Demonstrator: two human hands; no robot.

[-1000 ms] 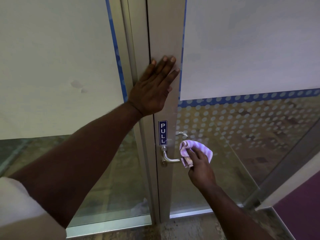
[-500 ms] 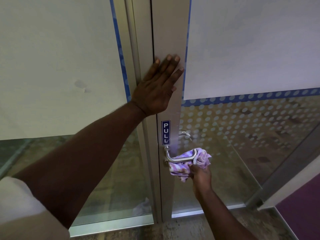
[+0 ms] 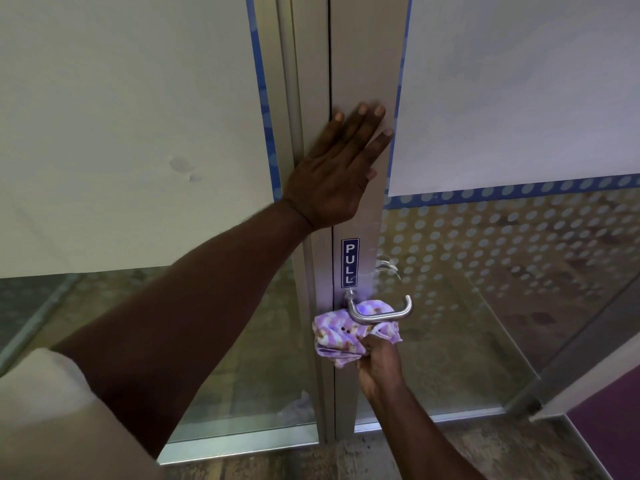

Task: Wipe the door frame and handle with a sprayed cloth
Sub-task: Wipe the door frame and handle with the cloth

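Hazard: your right hand (image 3: 379,362) grips the purple cloth (image 3: 341,341) under the lever handle (image 3: 377,315), left hand (image 3: 332,174) flat on the door frame (image 3: 363,64); snagged cloth could depress the lever handle and unlatch the door.

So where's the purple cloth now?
Low centre in the head view: the right hand grips the cloth behind the door handle, just under the PULL sign.

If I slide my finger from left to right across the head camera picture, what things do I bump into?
The white sleeve → blue strip → PULL sign → right hand → purple floor.
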